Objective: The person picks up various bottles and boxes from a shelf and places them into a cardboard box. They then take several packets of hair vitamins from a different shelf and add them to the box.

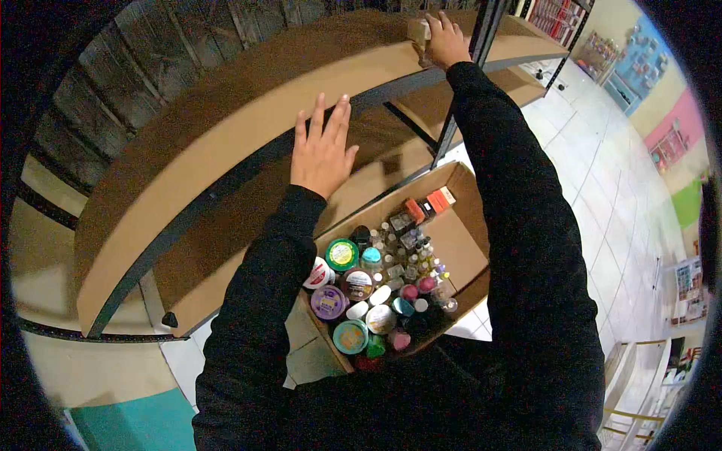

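Note:
My right hand (449,43) is at the far part of the wooden shelf board (248,98), its fingers closed over a small pale box (421,31). Printing on that box is too small to read. My left hand (322,150) lies at the shelf's dark metal front edge, fingers stretched out and holding nothing. Below both arms sits an open cardboard box (472,188). In it stand several lidded jars, among them one with a green lid (342,255) and one with a purple lid (329,302), with many small bottles and a few small orange cartons (441,200).
A dark metal post (487,34) rises beside my right hand. A lower shelf board (203,282) runs beneath the upper one. White floor tiles (587,165) stretch off to the right, toward shelves with goods (555,19). A teal surface (131,421) lies at the lower left.

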Motion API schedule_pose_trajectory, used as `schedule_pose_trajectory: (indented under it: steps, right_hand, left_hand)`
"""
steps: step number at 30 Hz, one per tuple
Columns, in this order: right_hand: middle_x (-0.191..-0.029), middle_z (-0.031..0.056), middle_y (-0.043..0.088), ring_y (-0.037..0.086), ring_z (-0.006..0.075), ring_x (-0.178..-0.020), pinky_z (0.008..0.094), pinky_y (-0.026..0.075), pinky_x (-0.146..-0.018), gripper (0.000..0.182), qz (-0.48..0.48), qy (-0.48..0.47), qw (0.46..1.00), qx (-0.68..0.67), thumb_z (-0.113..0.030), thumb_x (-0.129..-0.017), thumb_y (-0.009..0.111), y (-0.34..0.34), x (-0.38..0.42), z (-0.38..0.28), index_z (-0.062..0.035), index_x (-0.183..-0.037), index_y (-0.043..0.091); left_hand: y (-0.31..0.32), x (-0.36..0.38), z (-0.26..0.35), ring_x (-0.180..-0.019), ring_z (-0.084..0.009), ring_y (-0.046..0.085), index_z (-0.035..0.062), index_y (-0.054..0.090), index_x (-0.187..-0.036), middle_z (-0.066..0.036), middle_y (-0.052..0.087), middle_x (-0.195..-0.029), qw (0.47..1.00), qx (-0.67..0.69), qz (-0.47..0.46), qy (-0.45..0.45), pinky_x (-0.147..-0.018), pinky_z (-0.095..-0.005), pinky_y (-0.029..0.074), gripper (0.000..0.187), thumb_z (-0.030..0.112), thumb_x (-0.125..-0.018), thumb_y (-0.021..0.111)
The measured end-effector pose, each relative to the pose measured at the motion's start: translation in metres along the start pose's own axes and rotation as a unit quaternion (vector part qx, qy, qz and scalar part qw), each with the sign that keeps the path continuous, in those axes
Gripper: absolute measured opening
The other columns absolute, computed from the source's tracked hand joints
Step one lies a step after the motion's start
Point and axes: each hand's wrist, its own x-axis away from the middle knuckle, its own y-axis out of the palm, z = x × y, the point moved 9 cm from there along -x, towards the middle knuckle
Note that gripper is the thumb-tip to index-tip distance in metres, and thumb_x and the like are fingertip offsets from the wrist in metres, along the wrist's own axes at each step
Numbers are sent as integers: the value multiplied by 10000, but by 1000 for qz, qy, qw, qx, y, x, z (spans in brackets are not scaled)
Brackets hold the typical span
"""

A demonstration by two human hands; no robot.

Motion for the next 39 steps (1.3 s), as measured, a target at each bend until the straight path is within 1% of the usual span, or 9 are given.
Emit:
schedule_pose_trajectory:
  steps: [11,14,17,20,24,28,32,35,39]
  right_hand:
    - [-1187,165,529,560,413,-1022,475,515,-782,416,-46,-32,998,-18,-98,-850,503,65,-25,16,-113,-1264,466]
    - [-1101,135,559,593,366,-948,447,535,-712,329,15,-35,999,14,-77,-844,502,28,-19,4,-102,-1172,509]
    - [-999,267,537,526,434,-934,481,430,-762,345,-40,51,996,-60,-204,-842,573,-73,-3,-29,23,-1079,466]
    - [-1054,101,579,594,330,-936,446,535,-691,283,49,-34,998,36,-96,-829,539,-14,-15,-2,-117,-1112,529]
    - [-1013,92,589,582,312,-947,455,524,-675,236,19,-89,992,83,-180,-823,594,-3,-6,15,-147,-1054,556]
    - [-966,155,600,587,350,-890,446,494,-728,307,98,-49,992,-55,-274,-794,660,-83,7,12,-63,-997,568]
    - [-1150,241,511,494,399,-1066,472,411,-906,465,78,87,959,-257,-218,-837,597,-135,45,46,26,-1204,451]
    - [-919,200,609,593,366,-837,424,482,-706,353,156,121,941,-276,-280,-821,643,-143,118,63,-9,-1026,548]
    - [-889,220,620,595,391,-784,408,482,-697,409,-17,212,925,-316,-321,-827,631,-83,240,49,15,-1051,567]
  left_hand:
    - [8,-2,-6,-1408,-198,162,137,322,-1427,32,237,-1510,1000,2,4,9,-1124,-478,87,705,484,-844,515]
    - [8,-3,-6,-1406,-199,167,130,326,-1424,29,241,-1509,1000,21,5,4,-1122,-477,97,702,471,-842,521]
    - [8,-3,-6,-1402,-199,177,125,335,-1418,27,246,-1507,1000,25,9,7,-1120,-475,109,698,453,-834,532]
    - [8,-2,-6,-1391,-203,202,119,348,-1409,20,259,-1501,1000,23,15,11,-1114,-474,127,701,441,-820,549]
    - [3,-1,-4,-1362,-211,256,104,363,-1397,9,281,-1490,999,22,26,12,-1095,-473,171,712,429,-800,573]
    - [0,-1,-3,-1321,-226,311,83,370,-1389,-2,307,-1477,999,28,39,17,-1065,-479,229,711,406,-794,588]
    - [-5,0,-1,-1303,-240,334,77,386,-1374,-18,334,-1461,998,21,56,23,-1054,-486,246,671,386,-810,578]
    - [-8,-2,0,-1298,-247,338,77,393,-1367,-20,346,-1453,999,9,44,30,-1047,-489,259,656,389,-818,569]
    - [-13,-2,3,-1290,-253,342,87,388,-1370,-23,350,-1448,999,4,44,31,-1042,-485,267,652,384,-818,568]
